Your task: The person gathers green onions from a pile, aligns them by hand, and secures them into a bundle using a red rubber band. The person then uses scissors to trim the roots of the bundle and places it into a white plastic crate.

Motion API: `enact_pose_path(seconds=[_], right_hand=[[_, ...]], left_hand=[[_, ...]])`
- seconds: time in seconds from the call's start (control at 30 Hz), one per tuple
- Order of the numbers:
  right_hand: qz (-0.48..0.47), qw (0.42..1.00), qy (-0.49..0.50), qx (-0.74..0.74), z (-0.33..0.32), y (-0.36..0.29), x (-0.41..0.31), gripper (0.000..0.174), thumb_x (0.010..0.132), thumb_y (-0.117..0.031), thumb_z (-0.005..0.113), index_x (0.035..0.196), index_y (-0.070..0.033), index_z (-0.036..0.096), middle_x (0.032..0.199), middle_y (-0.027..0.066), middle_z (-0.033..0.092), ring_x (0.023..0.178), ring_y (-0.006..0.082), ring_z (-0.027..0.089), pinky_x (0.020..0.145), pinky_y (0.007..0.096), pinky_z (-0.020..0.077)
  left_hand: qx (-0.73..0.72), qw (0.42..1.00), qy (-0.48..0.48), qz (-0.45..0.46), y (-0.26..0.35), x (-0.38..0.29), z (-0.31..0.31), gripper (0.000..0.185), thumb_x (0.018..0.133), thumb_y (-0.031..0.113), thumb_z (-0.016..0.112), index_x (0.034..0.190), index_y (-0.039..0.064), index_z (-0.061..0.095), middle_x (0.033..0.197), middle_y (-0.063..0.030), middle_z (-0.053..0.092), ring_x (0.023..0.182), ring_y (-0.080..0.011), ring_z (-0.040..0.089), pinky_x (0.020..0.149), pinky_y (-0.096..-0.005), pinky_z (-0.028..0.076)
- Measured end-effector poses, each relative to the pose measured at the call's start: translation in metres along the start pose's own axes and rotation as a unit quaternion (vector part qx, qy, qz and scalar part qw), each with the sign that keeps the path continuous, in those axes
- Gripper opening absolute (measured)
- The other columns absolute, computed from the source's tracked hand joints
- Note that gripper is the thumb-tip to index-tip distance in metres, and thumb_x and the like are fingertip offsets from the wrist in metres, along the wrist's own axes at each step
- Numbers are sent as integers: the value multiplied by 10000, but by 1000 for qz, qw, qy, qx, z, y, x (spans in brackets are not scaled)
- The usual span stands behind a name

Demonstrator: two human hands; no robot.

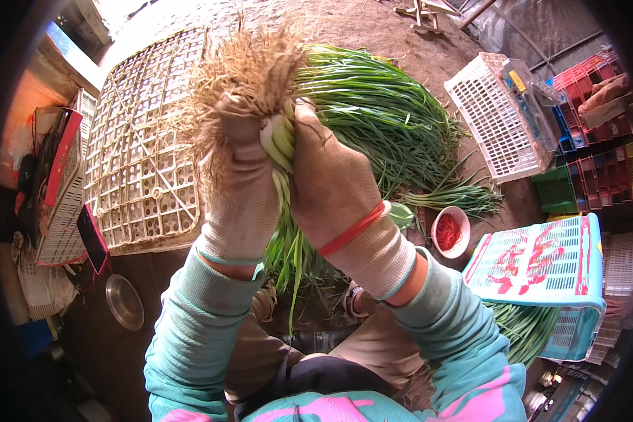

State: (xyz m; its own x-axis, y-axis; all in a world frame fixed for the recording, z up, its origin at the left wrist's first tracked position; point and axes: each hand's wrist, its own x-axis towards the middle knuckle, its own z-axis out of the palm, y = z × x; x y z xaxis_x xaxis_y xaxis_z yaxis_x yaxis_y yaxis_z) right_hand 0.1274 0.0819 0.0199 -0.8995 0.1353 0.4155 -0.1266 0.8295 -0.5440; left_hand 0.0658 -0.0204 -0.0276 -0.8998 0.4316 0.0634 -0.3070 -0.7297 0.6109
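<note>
Both my hands wear tan knit work gloves and hold one bunch of allium greens (278, 141), roots up. My left hand (240, 174) wraps the left side of the bunch, just below its dry, shaggy brown roots (248, 68). My right hand (332, 169) grips the pale stems from the right, thumb pointing up. Beneath my hands, green leaves hang down between my knees. A red band (352, 229) circles my right wrist over the glove. Beyond my right hand lies a large heap of long green leaves (385, 116). My fingertips are largely hidden.
An upturned plastic crate (142, 153) stands left, near a phone (93, 237) and a metal bowl (125, 301). At right are a white bowl of red bands (450, 232), a small bunch (453, 199), a white crate (498, 116) and a turquoise basket (533, 264) over greens.
</note>
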Motion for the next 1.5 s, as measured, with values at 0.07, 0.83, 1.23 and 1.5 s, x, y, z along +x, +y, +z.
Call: enact_pose_path(seconds=[0.07, 0.83, 1.23, 1.5], right_hand=[[-14, 998, -1, -56, 2, -1, 1, 417, 833, -67, 504, 1193, 102, 379, 890, 228, 592, 733, 365, 624, 609, 403, 529], [7, 976, -204, 80, -4, 9, -6, 1089, 687, -95, 669, 1401, 57, -140, 1329, 357, 300, 1260, 464, 336, 1044, 415, 339], [72, 992, 0, 99, 10, 19, 1, 373, 692, -94, 657, 1006, -38, 464, 889, 203, 610, 771, 420, 602, 631, 463, 503], [-29, 919, -150, 364, -16, 6, 7, 663, 638, -130, 770, 1211, 0, 463, 923, 154, 630, 899, 228, 621, 802, 333, 491]], left_hand=[[-64, 998, -4, -4, 1, -1, 4, 669, 894, 605, 339, 1208, 33, 488, 1159, -79, 554, 1096, -196, 509, 1013, -337, 376], [281, 928, 123, 214, 14, -1, 47, 138, 839, 48, 641, 973, 48, 604, 913, 9, 588, 822, -94, 555, 739, -254, 463], [272, 959, -19, 80, 18, -2, 36, 412, 856, 202, 659, 1211, 63, 503, 1192, -70, 543, 1092, -186, 524, 937, -325, 440], [266, 946, -185, 1, 44, -4, 5, 417, 889, 374, 549, 1142, 44, 538, 1056, -82, 598, 956, -198, 589, 811, -323, 501]])
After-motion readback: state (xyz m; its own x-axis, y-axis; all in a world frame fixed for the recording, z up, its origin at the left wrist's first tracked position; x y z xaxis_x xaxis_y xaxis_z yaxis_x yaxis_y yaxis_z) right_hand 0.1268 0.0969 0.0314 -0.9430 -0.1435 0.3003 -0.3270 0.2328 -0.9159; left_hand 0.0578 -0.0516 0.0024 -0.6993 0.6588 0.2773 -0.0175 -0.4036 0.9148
